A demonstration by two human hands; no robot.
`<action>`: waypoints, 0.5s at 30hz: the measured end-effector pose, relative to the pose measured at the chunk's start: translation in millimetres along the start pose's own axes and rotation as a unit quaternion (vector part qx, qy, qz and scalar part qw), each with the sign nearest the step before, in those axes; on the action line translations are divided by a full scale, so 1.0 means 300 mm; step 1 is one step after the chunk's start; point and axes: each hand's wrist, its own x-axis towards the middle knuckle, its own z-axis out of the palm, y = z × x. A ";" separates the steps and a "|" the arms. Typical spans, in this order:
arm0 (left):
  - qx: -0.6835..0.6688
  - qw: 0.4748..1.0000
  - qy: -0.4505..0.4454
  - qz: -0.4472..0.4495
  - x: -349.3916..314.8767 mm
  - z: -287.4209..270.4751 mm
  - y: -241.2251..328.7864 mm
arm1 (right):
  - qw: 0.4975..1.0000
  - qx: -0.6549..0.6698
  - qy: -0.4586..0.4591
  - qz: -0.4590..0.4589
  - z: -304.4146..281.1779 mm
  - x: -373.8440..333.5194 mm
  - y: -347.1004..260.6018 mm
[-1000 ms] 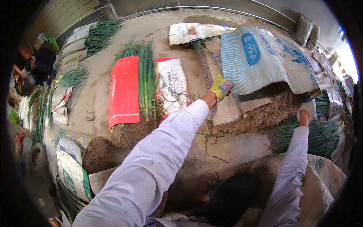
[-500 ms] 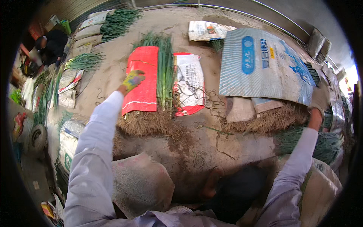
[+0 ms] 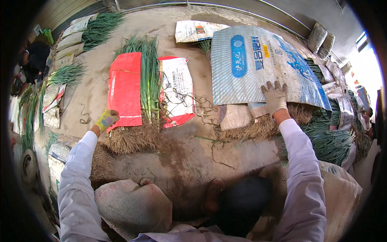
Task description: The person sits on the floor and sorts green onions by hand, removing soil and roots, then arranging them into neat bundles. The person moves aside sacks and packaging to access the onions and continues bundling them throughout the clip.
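The blue-and-white sack (image 3: pixel 252 52) is spread flatter than a second ago, brown roots (image 3: pixel 260 128) jutting below. The right hand (image 3: pixel 275 97) — fingers splayed, nothing grasped — has been moved to its lower edge. The left hand (image 3: pixel 107 119) has been brought to the red sack's (image 3: pixel 125 88) lower-left corner; its grip cannot be told.

left hand (image 3: pixel 106 119) at red sack (image 3: pixel 125 88) | right hand (image 3: pixel 275 97) spread on blue-white sack (image 3: pixel 252 66)

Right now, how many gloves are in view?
2: yellow glove on the left hand, by the red sack; pale glove on the right hand, on the blue sack. Others may be hidden.
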 end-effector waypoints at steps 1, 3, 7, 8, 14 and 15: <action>0.008 1.000 -0.001 0.010 -0.010 0.002 -0.017 | 1.000 -0.005 0.018 0.007 0.014 0.009 0.015; -0.010 1.000 0.007 0.020 -0.022 0.020 -0.041 | 0.995 -0.044 0.090 -0.004 0.055 0.015 0.053; 0.030 0.999 0.006 0.034 -0.028 0.028 -0.060 | 0.964 0.013 0.264 0.010 0.140 0.127 0.221; 0.050 0.998 0.005 0.031 -0.028 0.027 -0.061 | 0.967 0.005 0.254 0.018 0.162 0.175 0.286; 0.010 0.999 0.007 0.030 -0.067 -0.019 -0.097 | 0.985 0.004 0.046 0.164 0.324 0.194 0.773; -0.002 1.000 0.009 0.023 -0.080 -0.028 -0.114 | 0.974 0.048 0.058 0.214 0.363 0.145 0.843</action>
